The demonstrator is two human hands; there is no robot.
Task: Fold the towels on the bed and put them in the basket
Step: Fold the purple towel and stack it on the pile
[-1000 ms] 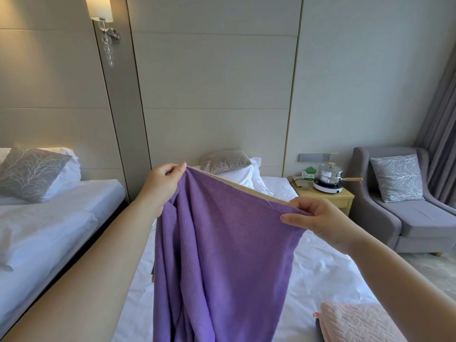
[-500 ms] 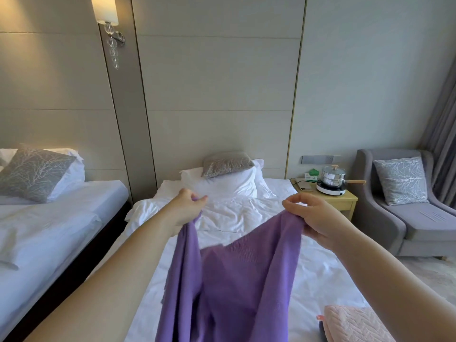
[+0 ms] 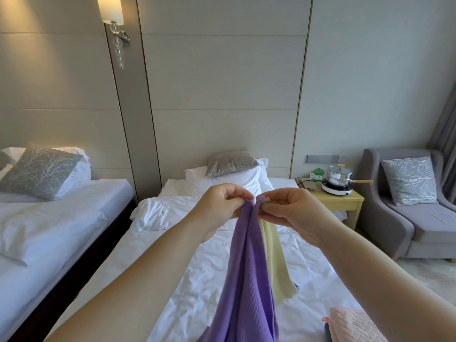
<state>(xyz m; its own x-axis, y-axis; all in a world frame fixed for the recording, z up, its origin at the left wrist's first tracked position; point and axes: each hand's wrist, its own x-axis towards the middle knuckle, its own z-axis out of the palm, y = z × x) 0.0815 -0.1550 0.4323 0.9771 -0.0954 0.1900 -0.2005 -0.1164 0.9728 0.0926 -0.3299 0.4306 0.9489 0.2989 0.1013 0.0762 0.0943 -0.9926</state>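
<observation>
A purple towel [image 3: 246, 280] with a pale yellow underside hangs in front of me over the white bed [image 3: 197, 280]. My left hand [image 3: 219, 208] and my right hand [image 3: 288, 211] each pinch a top corner, and the two corners meet between my fingertips. The towel drapes down in a narrow folded strip, its yellow side [image 3: 276, 262] showing on the right. A folded pink towel [image 3: 352, 324] lies at the bed's lower right. No basket is in view.
A second bed [image 3: 49, 218] stands to the left across a dark gap. A bedside table [image 3: 345, 201] at the right carries a pot on a hotplate [image 3: 339, 178]. A grey armchair [image 3: 414, 208] with a cushion sits beyond it. Pillows lie at the bed's head.
My hands came down and together, bringing the towel's two top corners into contact. The towel went from spread wide to hanging folded in half, with its yellow side now showing.
</observation>
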